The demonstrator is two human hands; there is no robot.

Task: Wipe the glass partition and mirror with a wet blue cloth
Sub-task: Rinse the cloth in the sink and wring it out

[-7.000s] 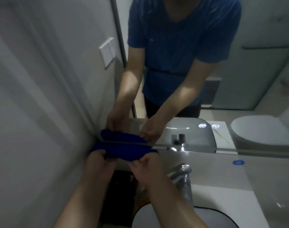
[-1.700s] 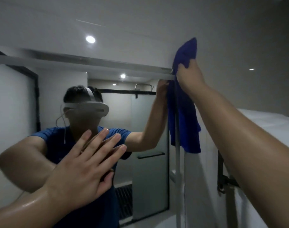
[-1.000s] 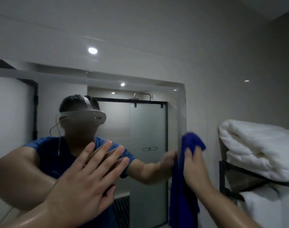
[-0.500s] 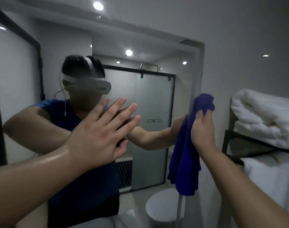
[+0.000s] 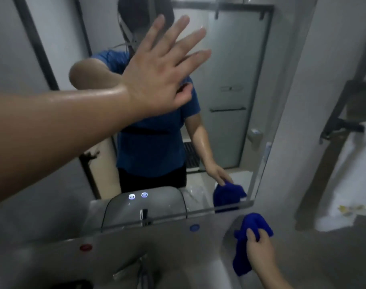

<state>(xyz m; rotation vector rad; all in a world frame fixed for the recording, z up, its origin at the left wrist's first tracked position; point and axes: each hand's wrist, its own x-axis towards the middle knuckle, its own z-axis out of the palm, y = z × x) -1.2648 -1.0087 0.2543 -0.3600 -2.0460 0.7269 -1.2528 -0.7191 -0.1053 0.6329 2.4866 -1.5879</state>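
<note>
Upper left to centre, the person's left hand point(image 5: 157, 74) is spread wide, fingers straight and holding nothing, palm up against the mirror point(image 5: 230, 59). Under the mirror's bottom edge there's a red dot point(image 5: 85, 247), then a blurry faucet point(image 5: 142, 270) at bottom centre, then a blue dot point(image 5: 194, 227). Lower right, the blue cloth point(image 5: 241, 259) sits just below the mirror's bottom right corner and hangs down — the right hand point(image 5: 260, 250) has its fingers curled round it. Far right: white towels point(image 5: 348, 184) under a black rack point(image 5: 340, 122).
</note>
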